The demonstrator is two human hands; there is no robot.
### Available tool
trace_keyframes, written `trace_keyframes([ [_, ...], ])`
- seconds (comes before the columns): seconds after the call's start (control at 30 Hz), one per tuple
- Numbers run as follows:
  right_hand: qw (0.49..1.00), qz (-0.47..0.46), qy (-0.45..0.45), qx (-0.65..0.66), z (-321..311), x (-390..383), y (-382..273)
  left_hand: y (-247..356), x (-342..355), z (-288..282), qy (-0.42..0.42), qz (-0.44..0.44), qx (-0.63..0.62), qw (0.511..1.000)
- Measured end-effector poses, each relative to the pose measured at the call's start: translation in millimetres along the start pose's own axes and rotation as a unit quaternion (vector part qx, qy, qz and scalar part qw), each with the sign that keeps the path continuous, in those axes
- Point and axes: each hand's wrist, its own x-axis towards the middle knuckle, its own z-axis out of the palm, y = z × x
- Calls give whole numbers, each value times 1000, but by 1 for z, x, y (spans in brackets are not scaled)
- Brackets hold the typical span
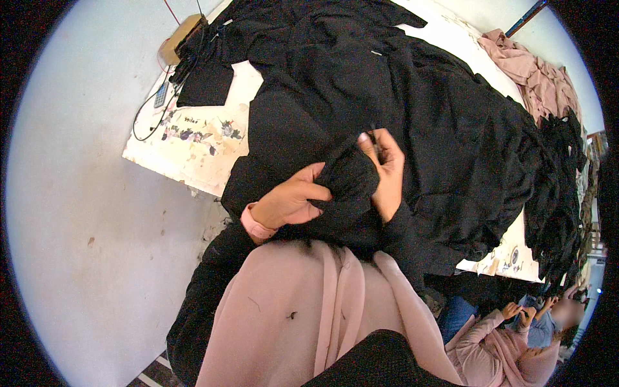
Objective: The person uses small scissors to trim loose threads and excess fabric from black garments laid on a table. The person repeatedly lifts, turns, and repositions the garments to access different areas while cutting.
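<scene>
A large black garment (445, 142) lies bunched over the table in front of me. My left hand (293, 197), with a pink band at its wrist, is closed on a gathered part of the black cloth (348, 177). A little higher and to the right, my right hand (388, 164) pinches the same gathered part between thumb and forefinger. A small dark spot shows at those fingertips, too blurred to tell from the cloth. The gathered part is raised between both hands, near my body.
The white table (200, 161) is worn and stained. On its left lie a folded black cloth piece (206, 85), a small grey device (160, 95) with a cable, and a brown box (184, 40). Pink cloth (541, 77) is heaped far right. Another person (503, 342) sits lower right.
</scene>
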Motion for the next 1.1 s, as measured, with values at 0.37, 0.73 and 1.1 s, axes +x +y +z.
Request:
trace_keyframes([
  [0.37, 985, -78, 122, -99, -32, -17, -39, 1, 1, 13, 93, -131, -194, 968],
  [0.73, 938, -263, 141, -176, -31, -36, -62, -9, -1, 8, 62, -130, -74, 987],
  [1.1, 979, -49, 64, -188, -35, -53, -78, -7, -8, 0, 74, -95, 15, 993],
])
